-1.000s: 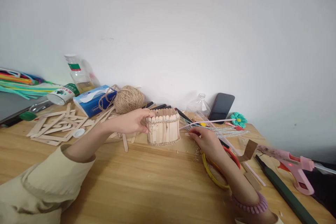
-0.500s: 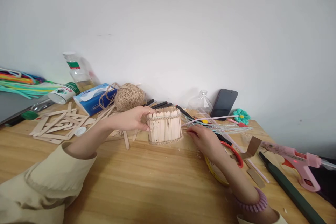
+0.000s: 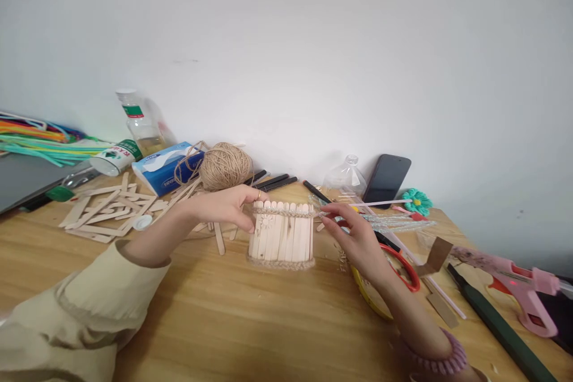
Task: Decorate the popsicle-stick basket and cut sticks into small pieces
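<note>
A small container made of upright craft sticks [image 3: 282, 239], with braided twine round its top and bottom and a small flower-like shape at its upper left, stands tilted in front of me. My left hand [image 3: 226, 206] grips its left upper edge, thumb on the front and fingers behind. At its upper right corner is my right hand [image 3: 353, 236], thumb and index finger drawn close together by the twine band. Whatever those fingertips pinch is too small to make out. Beneath the right forearm lie a roll of yellow tape [image 3: 369, 295] and red-handled scissors [image 3: 409, 268].
Behind my left hand are a twine ball [image 3: 226, 166], a blue tissue pack [image 3: 165, 176] and loose craft sticks [image 3: 96, 215]. A phone [image 3: 387, 179] leans on the wall. On the right lies a pink glue gun [image 3: 514, 280] beside a dark green bar [image 3: 496, 322].
The craft-stick container has come slightly nearer and tipped so more of its front shows. My right hand has moved up, its fingertips now at the container's upper right edge.
</note>
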A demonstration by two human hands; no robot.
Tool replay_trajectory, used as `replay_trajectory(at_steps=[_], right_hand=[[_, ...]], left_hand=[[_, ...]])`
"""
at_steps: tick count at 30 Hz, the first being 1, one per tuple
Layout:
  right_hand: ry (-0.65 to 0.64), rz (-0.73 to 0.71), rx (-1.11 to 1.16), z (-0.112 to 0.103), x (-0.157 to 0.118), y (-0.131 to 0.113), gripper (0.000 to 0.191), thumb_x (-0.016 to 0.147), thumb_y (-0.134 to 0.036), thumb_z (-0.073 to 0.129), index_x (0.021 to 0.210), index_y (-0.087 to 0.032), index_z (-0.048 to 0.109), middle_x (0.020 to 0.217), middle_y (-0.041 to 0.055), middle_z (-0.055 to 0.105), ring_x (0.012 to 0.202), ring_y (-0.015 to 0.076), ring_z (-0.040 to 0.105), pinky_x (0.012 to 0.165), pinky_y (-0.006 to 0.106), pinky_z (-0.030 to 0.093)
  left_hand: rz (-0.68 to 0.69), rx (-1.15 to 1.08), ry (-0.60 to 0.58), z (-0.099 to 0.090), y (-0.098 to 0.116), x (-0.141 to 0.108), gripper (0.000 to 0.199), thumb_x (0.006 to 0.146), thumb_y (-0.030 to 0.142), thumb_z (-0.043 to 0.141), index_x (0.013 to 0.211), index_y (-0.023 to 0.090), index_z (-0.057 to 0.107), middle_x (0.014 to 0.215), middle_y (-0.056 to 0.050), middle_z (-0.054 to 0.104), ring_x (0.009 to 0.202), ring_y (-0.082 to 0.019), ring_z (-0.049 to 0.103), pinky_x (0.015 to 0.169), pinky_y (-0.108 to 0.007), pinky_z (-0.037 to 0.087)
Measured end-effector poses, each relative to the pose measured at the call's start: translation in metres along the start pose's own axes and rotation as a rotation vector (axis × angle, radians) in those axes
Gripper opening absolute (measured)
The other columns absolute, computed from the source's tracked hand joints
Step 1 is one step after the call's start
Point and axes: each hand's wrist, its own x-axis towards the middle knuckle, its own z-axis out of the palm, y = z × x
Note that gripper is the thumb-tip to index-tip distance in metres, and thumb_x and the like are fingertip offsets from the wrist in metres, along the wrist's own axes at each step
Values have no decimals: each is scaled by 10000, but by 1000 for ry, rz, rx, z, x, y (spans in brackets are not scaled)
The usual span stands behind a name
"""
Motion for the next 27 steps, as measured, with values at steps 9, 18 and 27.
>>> replay_trajectory(at_steps=[9,18,27], right_hand=[[-137,68,373,13,-17,-36,551,777,-317,605,1270,-292,361,1349,66,425,1213,245,443,984,432,386],[-154,61,434,18,-17,-35,506,784,-264,597,1226,-288,351,1290,54,431,1174,225,460,952,384,410],[-148,53,313,9,-15,-40,435,758,-312,649,1150,-272,466,1225,54,499,1184,255,452,990,424,363]], left_hand=[[-1,29,15,9,2,4,305,595,64,623,883,166,616,892,-9,655,866,-193,599,772,-290,461],[54,137,-9,11,5,3,240,631,67,572,851,153,608,903,-17,631,886,-198,571,787,-292,437],[76,129,-73,7,-1,1,379,659,240,724,1016,173,618,1045,-55,644,1000,-242,572,860,-326,448]])
